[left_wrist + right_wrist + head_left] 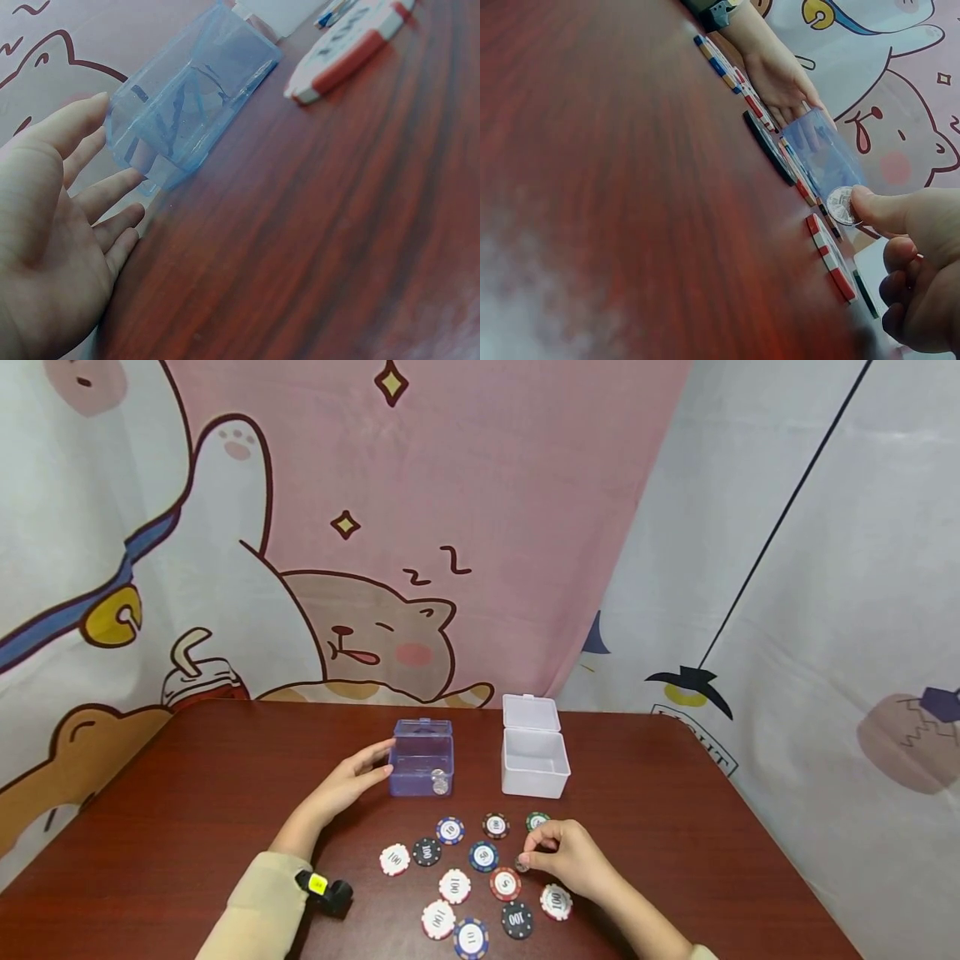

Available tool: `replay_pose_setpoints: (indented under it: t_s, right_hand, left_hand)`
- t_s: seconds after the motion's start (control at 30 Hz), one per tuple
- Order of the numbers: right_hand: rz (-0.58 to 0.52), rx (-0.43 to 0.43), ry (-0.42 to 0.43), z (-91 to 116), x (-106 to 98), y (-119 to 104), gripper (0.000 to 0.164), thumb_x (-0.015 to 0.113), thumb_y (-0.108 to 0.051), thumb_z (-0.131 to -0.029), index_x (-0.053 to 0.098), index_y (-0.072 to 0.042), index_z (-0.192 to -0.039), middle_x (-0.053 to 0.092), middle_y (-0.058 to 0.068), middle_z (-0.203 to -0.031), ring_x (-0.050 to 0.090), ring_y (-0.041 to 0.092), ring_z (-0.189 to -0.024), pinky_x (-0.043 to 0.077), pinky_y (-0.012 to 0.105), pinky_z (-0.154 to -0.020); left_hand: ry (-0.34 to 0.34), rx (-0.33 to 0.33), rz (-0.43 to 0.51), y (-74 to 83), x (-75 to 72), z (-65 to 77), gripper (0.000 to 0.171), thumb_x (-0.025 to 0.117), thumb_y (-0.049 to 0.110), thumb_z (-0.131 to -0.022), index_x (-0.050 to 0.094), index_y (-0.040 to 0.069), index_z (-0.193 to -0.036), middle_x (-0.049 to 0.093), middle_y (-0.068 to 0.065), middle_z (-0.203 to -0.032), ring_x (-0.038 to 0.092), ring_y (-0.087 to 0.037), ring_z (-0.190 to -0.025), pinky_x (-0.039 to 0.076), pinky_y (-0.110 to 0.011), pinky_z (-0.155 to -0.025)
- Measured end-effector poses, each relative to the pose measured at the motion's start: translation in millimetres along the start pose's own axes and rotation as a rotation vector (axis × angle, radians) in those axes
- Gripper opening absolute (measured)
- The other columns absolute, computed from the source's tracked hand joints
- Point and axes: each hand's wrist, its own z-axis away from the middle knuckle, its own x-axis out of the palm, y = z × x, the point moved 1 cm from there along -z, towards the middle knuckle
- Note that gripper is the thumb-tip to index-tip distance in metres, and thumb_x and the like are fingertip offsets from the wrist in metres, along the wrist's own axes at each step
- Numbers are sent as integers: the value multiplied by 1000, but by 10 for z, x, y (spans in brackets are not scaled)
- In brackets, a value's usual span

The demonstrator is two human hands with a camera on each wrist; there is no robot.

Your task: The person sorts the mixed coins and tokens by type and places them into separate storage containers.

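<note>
My right hand point(566, 857) pinches a silver coin point(843, 205) between thumb and fingers, just above the table among poker chips. My left hand point(348, 787) rests its fairly straight fingers against the left side of a translucent blue plastic box point(422, 758). The box's lid stands up at the back, and silver coins point(440, 782) show at its front right corner. In the left wrist view the thumb and fingers point(79, 124) are spread beside the box wall. Nearest the right hand are a red chip point(506, 884) and a green chip point(537, 822).
A white plastic box point(535, 763) with its lid raised stands right of the blue one. Several chips lie spread over the table point(225, 793), among them a white-faced chip point(556, 902), a black chip point(517, 919) and a blue chip point(483, 857). A cartoon-printed curtain point(525, 527) hangs behind.
</note>
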Motion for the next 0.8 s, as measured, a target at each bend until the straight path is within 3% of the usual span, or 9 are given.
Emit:
replay_pose_setpoints:
  t_s: [0.3, 0.8]
  right_hand:
    - [-9, -21, 28, -166, 143, 298, 17, 78, -6, -76, 64, -13, -70, 34, -9, -60, 33, 2, -57, 28, 20, -51]
    - [-75, 33, 50, -429, 329, 41, 16, 75, -9, -81, 62, -10, -72, 35, -6, -63, 36, 6, -61, 28, 20, -54]
  left_hand:
    - [-4, 17, 5, -14, 2, -11, 54, 58, 15, -96, 38, 3, -145, 41, -23, -143, 37, -38, -132, 28, -55, -104]
    - [3, 11, -18, -17, -5, -5, 54, 56, 13, -96, 37, 3, -146, 42, -23, -143, 37, -39, -131, 29, -56, -103]
